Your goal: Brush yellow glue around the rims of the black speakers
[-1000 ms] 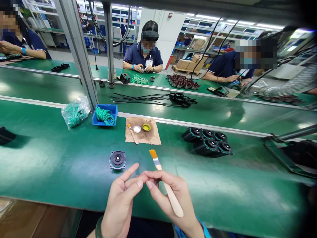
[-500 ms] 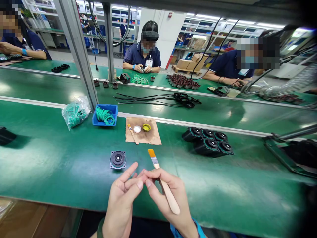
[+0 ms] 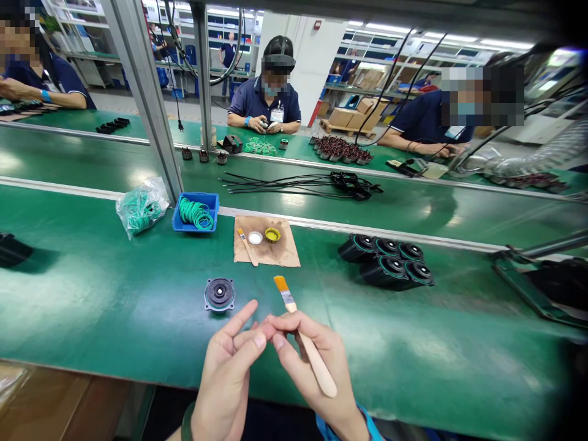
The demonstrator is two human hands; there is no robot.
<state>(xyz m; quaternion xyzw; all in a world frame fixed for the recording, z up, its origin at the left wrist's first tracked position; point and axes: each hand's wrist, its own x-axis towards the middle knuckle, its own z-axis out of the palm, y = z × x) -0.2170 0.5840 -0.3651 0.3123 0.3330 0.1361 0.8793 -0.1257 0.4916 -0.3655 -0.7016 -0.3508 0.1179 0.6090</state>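
Observation:
My right hand is closed around a flat paintbrush with a pale wooden handle, its orange bristles pointing up and away from me. Its thumb and index fingertips meet the fingertips of my left hand. The left index finger points forward while the thumb presses against the other fingers; whatever may be between them is hidden. Just beyond the left hand, a round black part with corner lugs and a green ring lies flat on the green bench.
Further back, a cardboard sheet carries a second brush, a white lid and a yellow pot. A blue bin and clear bag hold green rings. Several black housings stand right. Co-workers sit across a conveyor.
The black cables and small dark parts on the middle conveyor have shifted right. My hands and the paintbrush stay almost still. The hands of the co-worker opposite have moved slightly.

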